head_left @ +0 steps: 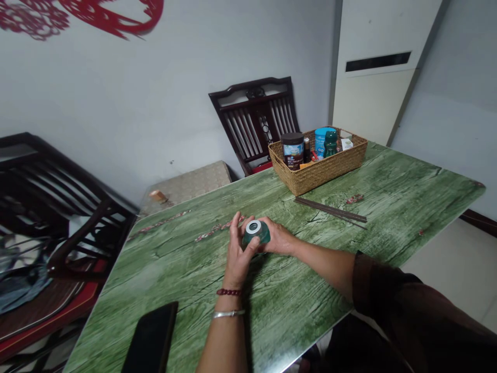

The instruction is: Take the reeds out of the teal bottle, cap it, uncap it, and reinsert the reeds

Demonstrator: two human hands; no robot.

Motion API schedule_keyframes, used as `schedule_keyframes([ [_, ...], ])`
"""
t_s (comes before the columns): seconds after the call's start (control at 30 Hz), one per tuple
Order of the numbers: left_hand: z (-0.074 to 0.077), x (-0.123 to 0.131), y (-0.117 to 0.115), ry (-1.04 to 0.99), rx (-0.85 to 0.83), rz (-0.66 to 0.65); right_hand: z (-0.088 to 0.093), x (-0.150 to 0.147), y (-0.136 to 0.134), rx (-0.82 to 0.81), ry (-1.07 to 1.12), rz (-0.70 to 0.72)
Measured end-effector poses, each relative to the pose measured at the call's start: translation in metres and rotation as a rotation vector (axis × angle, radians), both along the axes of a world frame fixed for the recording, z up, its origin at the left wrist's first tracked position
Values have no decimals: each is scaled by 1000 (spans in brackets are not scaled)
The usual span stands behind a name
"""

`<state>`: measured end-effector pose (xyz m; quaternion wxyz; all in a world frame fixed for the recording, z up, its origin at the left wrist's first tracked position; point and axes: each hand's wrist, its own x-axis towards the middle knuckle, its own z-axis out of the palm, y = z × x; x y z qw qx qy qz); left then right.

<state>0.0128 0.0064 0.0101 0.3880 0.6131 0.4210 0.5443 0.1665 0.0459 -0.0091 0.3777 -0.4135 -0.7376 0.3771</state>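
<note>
Between my two hands is a small, rounded, green see-through container (pixel 263 232). A white ring with a dark centre is on its upper face, turned up toward me. My left hand (pixel 241 246) wraps its left side, with the thumb pressed on the near side. My right hand (pixel 280 237) grips it from the right, its fingers partly hidden behind it. The container is held over the middle of the green table (pixel 186 280); whether its base touches the tabletop cannot be seen.
Several thin dark brown sticks (pixel 332 210) lie right of my hands. Beyond them stands a woven basket (pixel 322 173) with a brown canister (pixel 292 150), a blue tin (pixel 321 139) and a green bottle (pixel 330 144). A black phone (pixel 149 339) lies near left. Dark wooden chairs (pixel 256 124) stand around.
</note>
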Motion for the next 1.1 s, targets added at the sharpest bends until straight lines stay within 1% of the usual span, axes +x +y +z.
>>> schedule_keyframes([
  [0.07,1,-2,0,9,5,-7,0,0,0,0,1,-3],
  [0.23,1,-8,3,-12,51,57,0,0,0,0,-9,-13],
  [0.3,1,-7,2,2,47,63,1,0,-1,-9,-21,-15],
  [0.4,2,1,0,19,22,39,2,0,-1,-8,-40,-28],
  [0.47,3,4,0,-12,15,52,3,0,-1,-7,-46,-31],
  [0.5,4,4,1,-44,18,74,3,0,-1,-11,-51,-29],
  [0.57,7,1,4,-124,49,160,3,1,-1,-22,-65,-23],
  [0.63,9,-9,9,-183,77,283,4,2,-2,-24,-78,-21],
  [0.7,11,-22,12,-170,61,414,5,2,-2,-17,-81,-21],
  [0.77,11,-36,14,-59,7,503,5,2,-2,-8,-78,-22],
  [0.83,9,-48,14,114,-19,551,4,2,-2,-4,-72,-25],
  [0.93,4,-60,13,401,11,588,2,2,-2,-4,-63,-27],
  [1.0,0,-65,10,591,3,604,2,2,-1,-5,-65,-27],
  [1.1,-2,-69,5,884,-107,618,2,3,-1,-1,-77,-25],
])
